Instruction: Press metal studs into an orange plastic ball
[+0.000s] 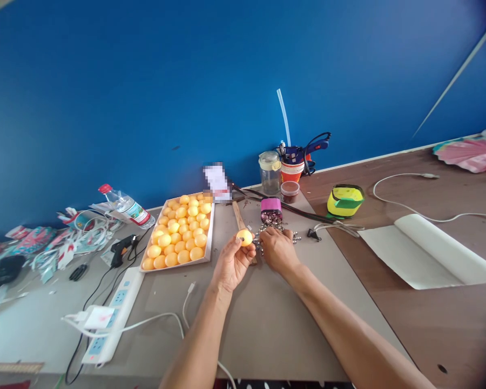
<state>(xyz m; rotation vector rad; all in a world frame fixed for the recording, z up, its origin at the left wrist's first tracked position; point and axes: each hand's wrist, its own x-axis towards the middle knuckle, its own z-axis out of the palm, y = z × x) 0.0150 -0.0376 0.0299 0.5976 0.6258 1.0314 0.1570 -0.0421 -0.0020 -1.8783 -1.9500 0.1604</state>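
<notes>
Left hand (234, 262): thumb and fingers closed on an orange ball (245, 236), held up over the bench (281, 335), right of the tray (211, 237) of similar balls. Dark spot on the ball's face (too small to tell what it is).

Right hand (278, 249): just beside the left, back up, fingers bent down into a heap of small metal parts (271, 227). Fingertips hidden, so can't tell how far they're open or whether they grip a part.

Purple container (271, 204) sits at the far edge of the heap, more small bits at its mouth. Wooden handle (238, 214) lies between tray and heap, running toward the ball. Lidded jar (270, 175) and small tub (290, 192) stand behind the purple container. Yellow container (335, 205) off to the right, power strip (134, 278) near the tray's left corner.
</notes>
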